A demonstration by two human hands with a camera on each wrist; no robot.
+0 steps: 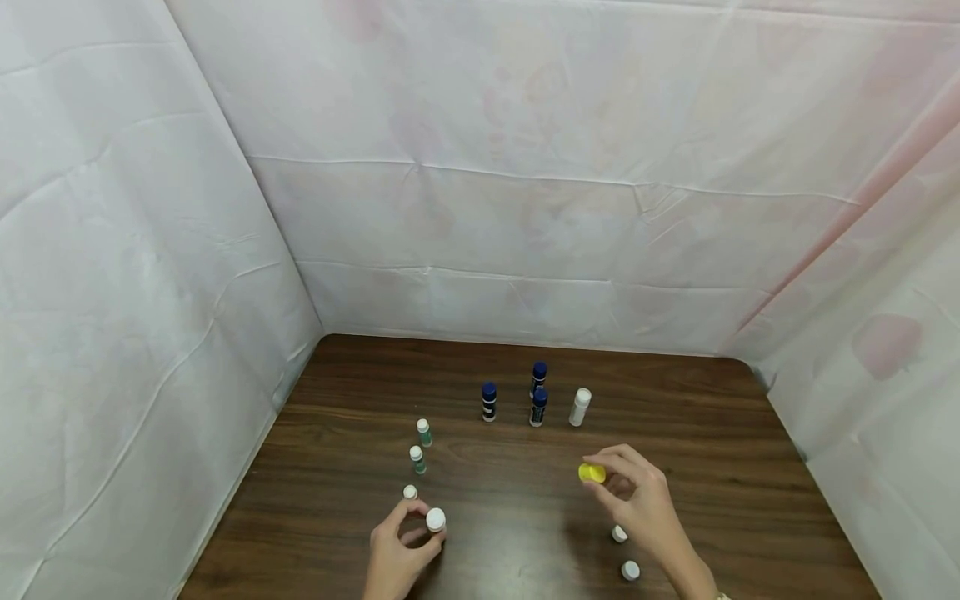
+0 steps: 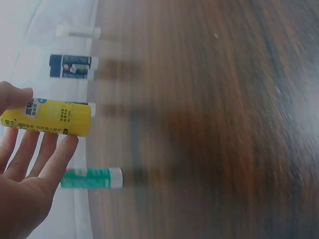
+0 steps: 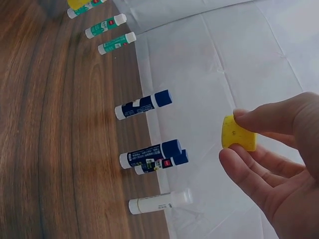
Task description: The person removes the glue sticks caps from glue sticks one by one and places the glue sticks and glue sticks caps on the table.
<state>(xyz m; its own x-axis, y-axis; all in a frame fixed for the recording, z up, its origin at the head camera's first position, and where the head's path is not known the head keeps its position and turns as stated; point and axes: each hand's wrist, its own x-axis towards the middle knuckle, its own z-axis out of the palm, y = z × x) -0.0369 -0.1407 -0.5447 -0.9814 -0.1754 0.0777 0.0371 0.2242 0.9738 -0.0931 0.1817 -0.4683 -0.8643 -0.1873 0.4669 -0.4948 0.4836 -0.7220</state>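
My left hand [image 1: 397,552] grips a yellow glue stick [image 2: 47,117], thumb on one side and fingers on the other. From above, its round white end [image 1: 436,520] faces up. The stick is held over the tabletop at the left. To the right, my right hand [image 1: 637,500] pinches a small yellow cap [image 3: 238,133] between thumb and fingertips, raised over the table and apart from the stick. Just beyond the left hand stand green glue sticks with white tops, the nearest [image 1: 410,492] partly hidden by that hand.
Farther back on the brown wooden table [image 1: 360,367] stand blue glue sticks [image 1: 489,402] and one white glue stick [image 1: 580,407]. Two small white-topped items [image 1: 630,571] are near the right forearm. White cloth [image 1: 480,225] walls the table's back and sides.
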